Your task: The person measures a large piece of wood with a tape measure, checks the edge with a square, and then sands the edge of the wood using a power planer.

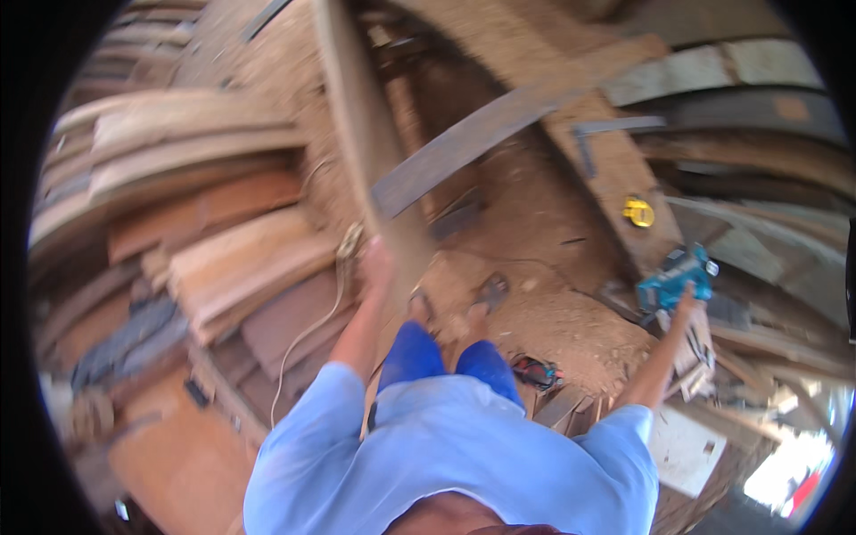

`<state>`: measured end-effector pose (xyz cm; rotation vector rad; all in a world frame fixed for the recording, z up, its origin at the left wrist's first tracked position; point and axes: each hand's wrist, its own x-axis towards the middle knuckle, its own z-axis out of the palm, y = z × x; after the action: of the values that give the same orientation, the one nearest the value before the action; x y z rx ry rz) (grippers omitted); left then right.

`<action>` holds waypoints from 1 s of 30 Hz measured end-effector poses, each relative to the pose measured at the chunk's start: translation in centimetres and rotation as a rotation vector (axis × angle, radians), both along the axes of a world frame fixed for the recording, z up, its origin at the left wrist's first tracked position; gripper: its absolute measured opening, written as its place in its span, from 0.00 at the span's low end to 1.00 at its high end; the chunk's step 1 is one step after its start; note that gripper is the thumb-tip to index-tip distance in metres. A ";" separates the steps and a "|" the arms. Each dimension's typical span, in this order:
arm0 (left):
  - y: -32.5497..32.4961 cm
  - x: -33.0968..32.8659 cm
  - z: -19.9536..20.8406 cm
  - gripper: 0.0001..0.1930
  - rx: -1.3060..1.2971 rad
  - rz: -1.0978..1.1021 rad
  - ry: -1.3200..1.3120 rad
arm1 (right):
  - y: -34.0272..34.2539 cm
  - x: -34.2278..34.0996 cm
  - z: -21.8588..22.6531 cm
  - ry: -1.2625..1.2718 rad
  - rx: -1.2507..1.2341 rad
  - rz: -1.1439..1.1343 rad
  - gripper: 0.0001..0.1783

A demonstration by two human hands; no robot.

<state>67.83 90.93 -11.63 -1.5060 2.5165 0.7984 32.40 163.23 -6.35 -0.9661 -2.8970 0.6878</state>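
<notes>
My right hand (687,303) is wrapped round the top of a teal power tool (662,287), which looks like an electric planer. It sits at the near end of the right-hand plank (606,178). My left hand (378,266) is beside the near end of a long plank set on edge (352,116); motion smears its fingers, and whether it grips the plank cannot be made out. Close to that hand, a pale cord (339,290) hangs with a light-coloured piece at its top. A grey-brown board (473,147) lies slanting across both planks.
A yellow tape measure (638,211) and a metal square (615,127) lie on the right-hand plank. Stacked boards (196,143) stand at left, more timber (758,152) at right. Shavings cover the ground (588,334); a dark, red-marked tool (535,373) lies near my legs.
</notes>
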 end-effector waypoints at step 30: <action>0.8 9.4 -0.7 0.38 1.415 0.302 0.661 | -44.7 35.8 15.0 -0.344 -1.132 0.586 0.30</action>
<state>77.19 91.70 -12.31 -1.0483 1.0847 2.5973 68.24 118.55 8.67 -0.1260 -2.9271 2.5589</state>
